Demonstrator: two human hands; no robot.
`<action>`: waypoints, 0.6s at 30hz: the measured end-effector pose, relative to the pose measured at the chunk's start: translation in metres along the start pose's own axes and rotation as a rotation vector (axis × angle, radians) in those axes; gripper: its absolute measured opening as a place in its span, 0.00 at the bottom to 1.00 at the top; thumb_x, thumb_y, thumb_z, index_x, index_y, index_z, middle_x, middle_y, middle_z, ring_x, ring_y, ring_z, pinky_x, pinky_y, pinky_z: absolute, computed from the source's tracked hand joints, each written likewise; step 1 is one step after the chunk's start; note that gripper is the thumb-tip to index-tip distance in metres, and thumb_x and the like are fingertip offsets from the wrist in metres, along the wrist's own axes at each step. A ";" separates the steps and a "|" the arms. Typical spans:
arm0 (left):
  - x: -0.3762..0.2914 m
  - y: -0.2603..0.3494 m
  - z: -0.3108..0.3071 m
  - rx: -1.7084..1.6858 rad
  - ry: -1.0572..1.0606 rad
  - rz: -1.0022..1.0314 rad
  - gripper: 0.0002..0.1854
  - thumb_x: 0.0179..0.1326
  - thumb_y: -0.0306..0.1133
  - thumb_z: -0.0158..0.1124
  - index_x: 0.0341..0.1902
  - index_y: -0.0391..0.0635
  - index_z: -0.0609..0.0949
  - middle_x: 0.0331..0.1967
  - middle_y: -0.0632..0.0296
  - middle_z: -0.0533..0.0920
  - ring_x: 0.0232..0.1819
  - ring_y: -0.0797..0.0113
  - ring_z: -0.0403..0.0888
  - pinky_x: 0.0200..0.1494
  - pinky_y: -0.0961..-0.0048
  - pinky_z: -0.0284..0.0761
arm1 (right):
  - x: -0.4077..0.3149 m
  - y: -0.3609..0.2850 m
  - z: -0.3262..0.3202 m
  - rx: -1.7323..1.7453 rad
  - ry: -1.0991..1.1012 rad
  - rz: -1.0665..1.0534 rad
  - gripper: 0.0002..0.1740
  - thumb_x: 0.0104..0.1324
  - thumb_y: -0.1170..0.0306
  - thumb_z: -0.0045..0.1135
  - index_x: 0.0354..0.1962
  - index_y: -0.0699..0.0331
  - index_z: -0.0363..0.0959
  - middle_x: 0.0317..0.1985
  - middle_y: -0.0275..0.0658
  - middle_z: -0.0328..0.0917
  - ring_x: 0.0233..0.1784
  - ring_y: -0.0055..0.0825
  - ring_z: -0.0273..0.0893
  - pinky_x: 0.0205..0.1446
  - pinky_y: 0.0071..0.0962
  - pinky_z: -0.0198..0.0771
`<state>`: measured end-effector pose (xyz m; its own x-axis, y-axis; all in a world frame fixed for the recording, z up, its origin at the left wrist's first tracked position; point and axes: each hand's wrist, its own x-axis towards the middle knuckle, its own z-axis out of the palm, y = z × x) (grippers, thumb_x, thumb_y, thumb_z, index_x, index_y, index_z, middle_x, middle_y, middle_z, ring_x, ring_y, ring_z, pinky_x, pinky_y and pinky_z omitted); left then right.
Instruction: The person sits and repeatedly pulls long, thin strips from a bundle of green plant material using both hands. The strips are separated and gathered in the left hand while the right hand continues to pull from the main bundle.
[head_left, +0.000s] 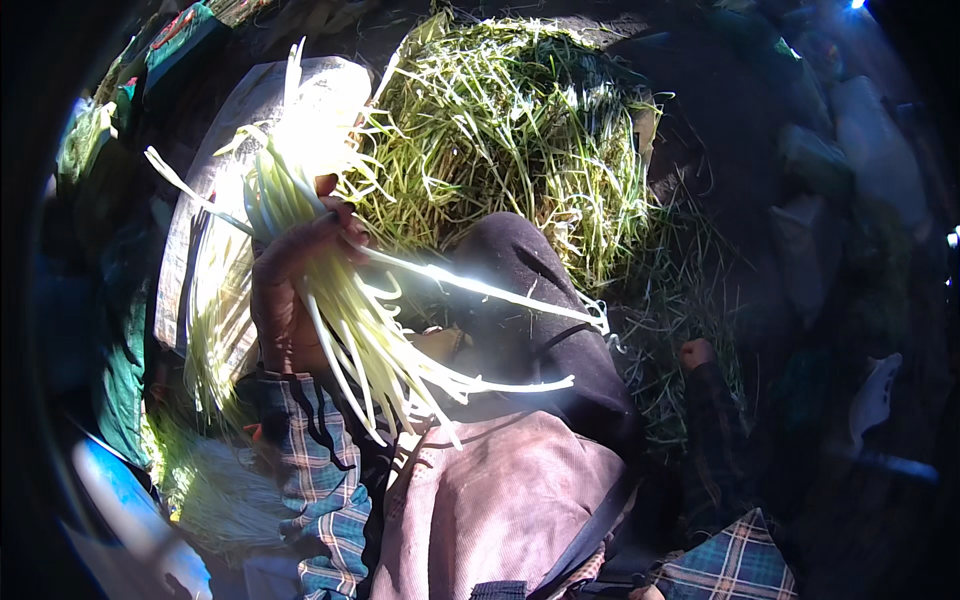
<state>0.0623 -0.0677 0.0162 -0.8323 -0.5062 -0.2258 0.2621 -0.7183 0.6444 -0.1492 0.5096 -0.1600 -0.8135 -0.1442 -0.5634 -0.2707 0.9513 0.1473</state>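
My left hand (283, 300) is closed around a thick bundle of long pale yellow-green stems (360, 322), probably chives. The bundle fans out below and right of my fingers, and one longer stem sticks out towards my knee. Behind it, more pale stems (217, 322) lie on a light printed board or sack (191, 202), partly washed out by glare. My right hand (697, 352) is in shade at the right, its fingers seemingly curled; whether anything is in it cannot be seen.
A large heap of loose green leaves and stems (480, 127) lies beyond my bent dark-trousered knee (540, 300). Loose stalks trail down its right side. A pinkish cloth (495, 502) covers my lap. Green fabric (124, 360) and more pale stems (225, 480) are at the left.
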 end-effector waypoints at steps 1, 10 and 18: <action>0.001 0.000 0.000 -0.027 0.025 -0.005 0.26 0.47 0.24 0.58 0.52 0.34 0.64 0.29 0.57 0.76 0.31 0.67 0.77 0.30 0.70 0.78 | -0.004 0.019 0.016 -0.034 -0.001 -0.021 0.13 0.46 0.77 0.49 0.31 0.59 0.77 0.30 0.44 0.77 0.35 0.39 0.76 0.41 0.34 0.70; 0.010 -0.008 0.004 0.081 -0.009 -0.032 0.20 0.50 0.27 0.59 0.48 0.34 0.69 0.30 0.58 0.77 0.31 0.71 0.75 0.36 0.77 0.73 | -0.027 -0.181 -0.111 0.819 0.395 -0.682 0.20 0.51 0.69 0.60 0.42 0.66 0.70 0.45 0.42 0.71 0.48 0.36 0.68 0.52 0.33 0.62; 0.012 -0.013 0.006 0.149 0.163 0.006 0.19 0.53 0.30 0.59 0.48 0.34 0.73 0.36 0.56 0.79 0.35 0.70 0.78 0.37 0.77 0.75 | -0.089 -0.321 -0.194 1.311 0.380 -1.101 0.09 0.55 0.74 0.58 0.35 0.67 0.73 0.28 0.38 0.75 0.25 0.24 0.71 0.30 0.21 0.67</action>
<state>0.0464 -0.0613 0.0090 -0.7380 -0.5890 -0.3291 0.1815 -0.6431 0.7440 -0.0892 0.1639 0.0005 -0.6695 -0.6830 0.2920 -0.3281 -0.0807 -0.9412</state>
